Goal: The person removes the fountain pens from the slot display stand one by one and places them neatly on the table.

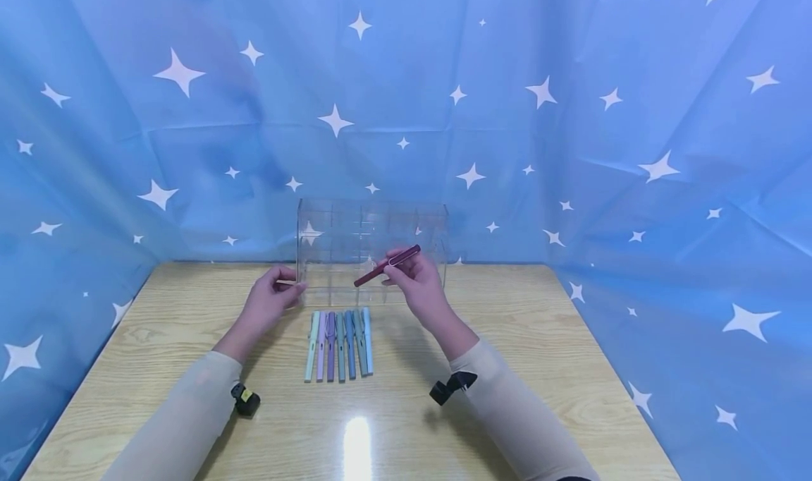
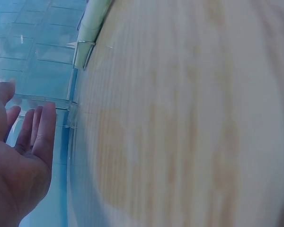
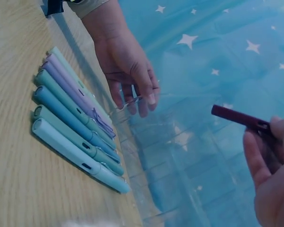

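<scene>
My right hand [image 1: 421, 287] pinches a dark red pen [image 1: 388, 265] with a clip, held slantwise in front of a clear compartment box [image 1: 345, 252]. In the right wrist view the same dark red pen [image 3: 236, 118] sticks out from the thumb and fingers. At the box's left side is my left hand [image 1: 269, 299], its thumb and fingers holding the clear edge. Several capped pens [image 1: 340, 347] in mint, lilac, purple, green and blue lie side by side on the table before the box.
The wooden table [image 1: 539, 403] ends at a blue curtain [image 1: 406, 79] with white stars, close behind the box. Each sleeve carries a small black camera [image 1: 246, 400]. Light reflects off the table's front.
</scene>
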`<state>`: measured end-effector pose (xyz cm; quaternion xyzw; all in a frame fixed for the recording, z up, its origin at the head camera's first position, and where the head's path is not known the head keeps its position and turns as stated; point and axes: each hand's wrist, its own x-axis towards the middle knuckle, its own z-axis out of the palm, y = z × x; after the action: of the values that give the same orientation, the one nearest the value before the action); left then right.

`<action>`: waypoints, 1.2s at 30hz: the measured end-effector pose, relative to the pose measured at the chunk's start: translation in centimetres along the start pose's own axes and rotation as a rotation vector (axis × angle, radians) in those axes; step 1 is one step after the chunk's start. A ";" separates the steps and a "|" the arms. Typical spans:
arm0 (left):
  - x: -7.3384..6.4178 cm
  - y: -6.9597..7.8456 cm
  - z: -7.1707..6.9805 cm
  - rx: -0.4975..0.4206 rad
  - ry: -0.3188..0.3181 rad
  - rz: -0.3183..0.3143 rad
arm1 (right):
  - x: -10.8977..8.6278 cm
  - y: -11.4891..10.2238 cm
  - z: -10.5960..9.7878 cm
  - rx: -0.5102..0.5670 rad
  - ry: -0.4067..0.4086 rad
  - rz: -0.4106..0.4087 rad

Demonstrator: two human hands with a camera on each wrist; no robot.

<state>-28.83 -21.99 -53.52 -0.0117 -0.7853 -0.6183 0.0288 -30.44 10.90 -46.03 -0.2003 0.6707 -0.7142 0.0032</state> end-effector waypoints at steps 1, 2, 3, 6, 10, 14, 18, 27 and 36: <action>0.0 0.0 0.0 0.001 0.000 0.000 | -0.2 0.1 -0.1 0.005 -0.007 0.000; -0.1 0.0 0.0 0.003 0.000 -0.002 | -0.3 0.1 -0.2 0.006 -0.015 -0.001; -0.2 -0.1 0.0 0.001 0.000 -0.003 | -0.5 0.2 -0.2 0.006 -0.023 -0.001; -0.3 -0.1 0.1 -0.001 -0.003 -0.004 | -1.0 0.4 -0.4 -0.001 -0.043 -0.002; -0.5 -0.1 0.2 0.000 -0.008 -0.006 | -1.5 0.6 -0.6 -0.022 -0.064 -0.005; -0.6 -0.1 0.2 -0.007 -0.007 -0.013 | -1.8 0.8 -0.9 -0.062 -0.085 -0.001; -0.5 -0.1 0.3 -0.013 -0.001 -0.016 | -2.2 0.9 -1.1 -0.104 -0.100 0.008; -0.1 -0.1 0.2 -0.004 0.004 -0.003 | -2.7 1.1 -1.6 -0.054 -0.085 0.002; 0.1 -0.1 0.2 -0.010 0.004 0.000 | -2.9 1.2 -2.1 -0.109 -0.091 0.010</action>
<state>-28.91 -21.87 -53.65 -0.0107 -0.7822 -0.6223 0.0302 -28.69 13.63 -48.04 -0.2294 0.7088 -0.6665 0.0263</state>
